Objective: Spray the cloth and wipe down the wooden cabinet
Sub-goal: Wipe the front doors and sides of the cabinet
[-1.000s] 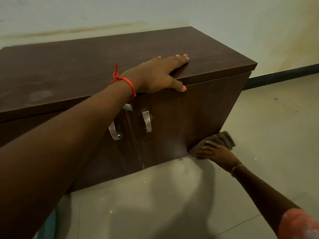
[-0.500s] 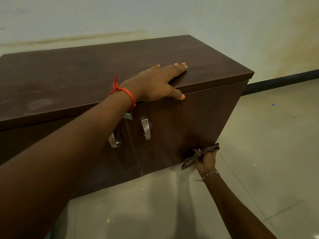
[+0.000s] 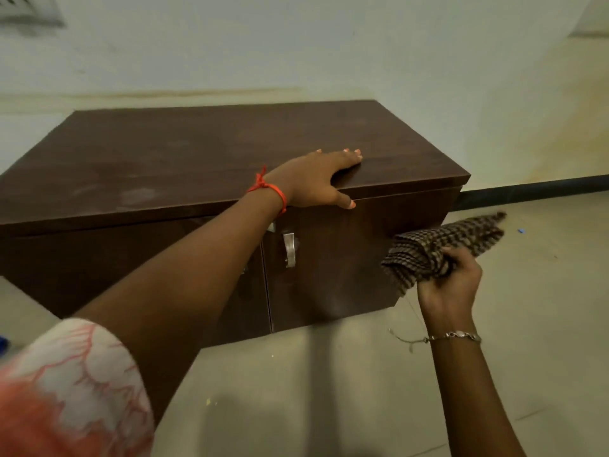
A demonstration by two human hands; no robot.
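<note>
Head view: left hand (image 3: 316, 179) rests on cabinet (image 3: 164, 159) above metal handle (image 3: 289, 249).

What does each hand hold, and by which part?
The right hand grips the checked cloth by its bunched middle; the left hand holds nothing, resting on the cabinet.

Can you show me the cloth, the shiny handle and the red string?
cloth (image 3: 440, 240): head view, bunched middle.
shiny handle (image 3: 289, 249): head view, middle of bar.
red string (image 3: 272, 187): head view, band across wrist.
</note>
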